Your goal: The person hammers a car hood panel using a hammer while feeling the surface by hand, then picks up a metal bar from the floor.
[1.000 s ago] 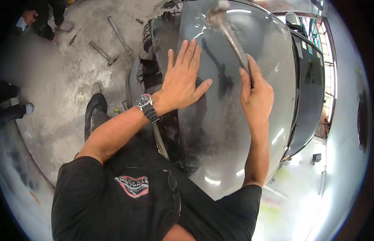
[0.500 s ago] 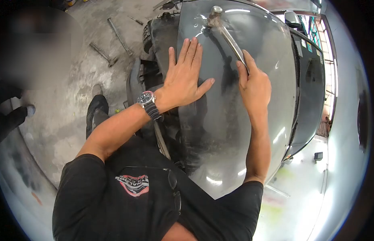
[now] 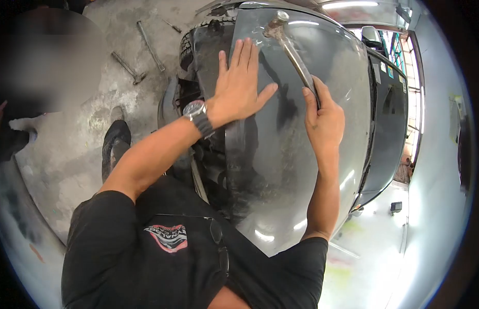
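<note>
Beneath both of my hands lies a dark grey car hood (image 3: 286, 170), scuffed along its front edge. My left hand (image 3: 239, 85) rests flat near that edge, fingers stretched and thumb out to the side. In my right hand (image 3: 324, 116) is a hammer (image 3: 296, 56), gripped by the lower end of its metal handle. The worn hammer head sits near the far end of the hood, just beyond my left fingertips. I cannot tell whether it touches the panel. My right fingers wrap round the handle and partly hide it.
On the concrete floor to the left lie another hammer (image 3: 129, 68) and a metal bar (image 3: 150, 46). A tyre (image 3: 187, 49) shows beside the opened car front. At far left, a person's arm and leg are partly visible beside a grey panel (image 3: 23, 206).
My left hand has slid slightly farther up the hood. The hammer stays in my right hand, its head a little farther right. The whole view has shifted slightly.
</note>
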Demonstrator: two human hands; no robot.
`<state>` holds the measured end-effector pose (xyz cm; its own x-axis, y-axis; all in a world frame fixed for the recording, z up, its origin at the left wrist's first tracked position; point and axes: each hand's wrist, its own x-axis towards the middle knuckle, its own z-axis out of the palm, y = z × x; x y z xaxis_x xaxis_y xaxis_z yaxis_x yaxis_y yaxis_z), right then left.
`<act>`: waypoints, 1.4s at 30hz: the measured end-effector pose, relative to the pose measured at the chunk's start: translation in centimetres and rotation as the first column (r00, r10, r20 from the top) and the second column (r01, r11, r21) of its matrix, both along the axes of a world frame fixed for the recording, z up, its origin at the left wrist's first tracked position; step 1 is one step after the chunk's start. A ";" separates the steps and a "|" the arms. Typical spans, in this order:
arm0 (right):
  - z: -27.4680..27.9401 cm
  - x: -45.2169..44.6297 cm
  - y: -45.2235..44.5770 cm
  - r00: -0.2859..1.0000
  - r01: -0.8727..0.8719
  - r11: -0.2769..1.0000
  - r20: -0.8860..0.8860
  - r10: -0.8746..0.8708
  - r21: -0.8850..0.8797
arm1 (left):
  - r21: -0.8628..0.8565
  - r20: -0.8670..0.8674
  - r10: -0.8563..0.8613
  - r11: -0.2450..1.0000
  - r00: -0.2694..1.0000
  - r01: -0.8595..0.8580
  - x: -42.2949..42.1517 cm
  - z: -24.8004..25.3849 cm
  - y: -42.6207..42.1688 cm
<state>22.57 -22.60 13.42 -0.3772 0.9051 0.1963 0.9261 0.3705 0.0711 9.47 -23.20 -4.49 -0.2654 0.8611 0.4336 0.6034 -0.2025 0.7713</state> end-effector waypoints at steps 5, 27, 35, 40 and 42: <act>-0.7 -0.8 1.9 0.980 -0.100 0.995 0.176 0.094 0.025 | -0.010 0.025 -0.071 0.997 0.997 0.071 0.2 -0.1 -2.8; -1.3 -1.6 1.2 0.938 -0.085 0.996 0.338 0.077 0.011 | -0.018 0.043 -0.089 0.996 0.995 0.089 0.3 -0.1 -3.0; 0.3 0.2 -0.2 0.971 -0.062 0.995 -0.225 0.078 0.077 | 0.000 -0.022 -0.051 0.999 0.998 0.051 -0.4 -0.1 -0.4; 1.0 3.0 -1.2 0.947 0.045 0.999 -0.318 -0.047 -0.013 | 0.046 -0.114 0.012 0.999 0.993 -0.007 -0.3 1.2 6.2; 0.8 3.8 -1.3 0.943 0.055 0.999 -0.330 -0.053 -0.004 | 0.079 -0.190 0.012 0.997 0.982 0.003 0.1 1.9 8.5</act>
